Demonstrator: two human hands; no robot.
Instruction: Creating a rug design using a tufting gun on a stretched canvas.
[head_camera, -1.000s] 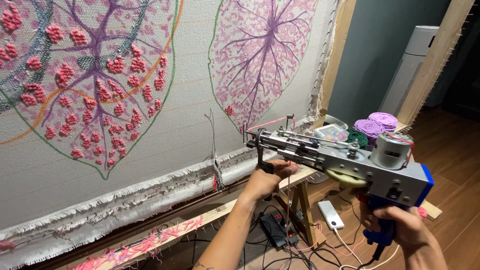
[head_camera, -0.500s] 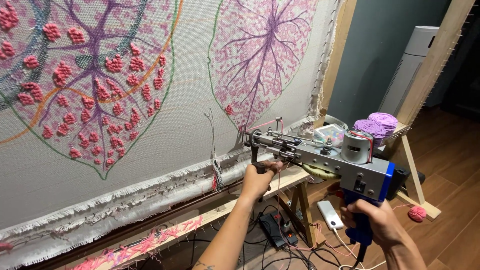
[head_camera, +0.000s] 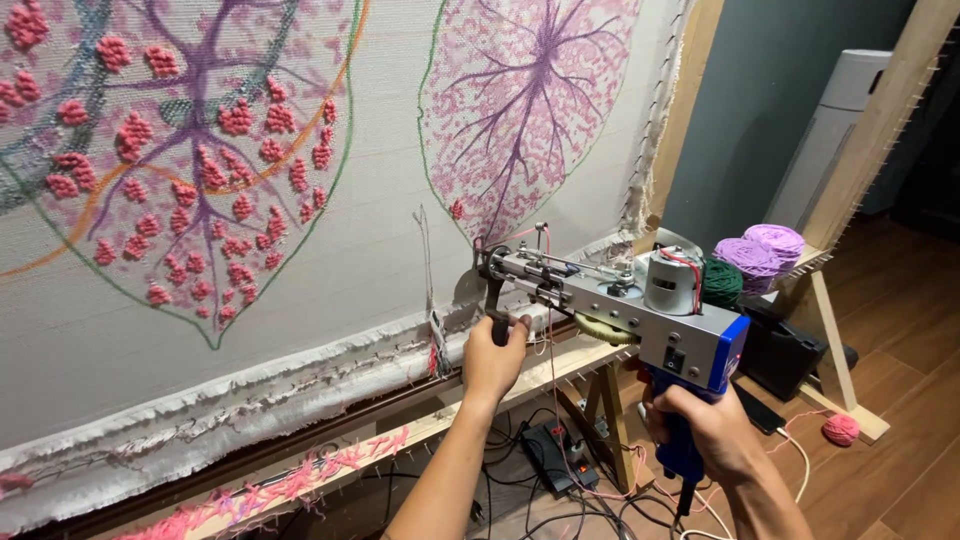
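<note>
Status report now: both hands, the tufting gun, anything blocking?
Left hand grips front handle, right hand grips blue rear grip. Tufting gun tip near cloth. Pink yarn hangs beneath; nothing blocks.

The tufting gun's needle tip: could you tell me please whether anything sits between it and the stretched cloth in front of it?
Nothing visible does. The tufting gun is held by the left hand at its front handle and the right hand at its blue grip, its tip facing bare stretched cloth below the purple leaf. Only pink yarn hangs under the gun.

Your right hand hides the tufting gun's blue grip. The picture's edge cuts off the stretched cloth above and left.
</note>
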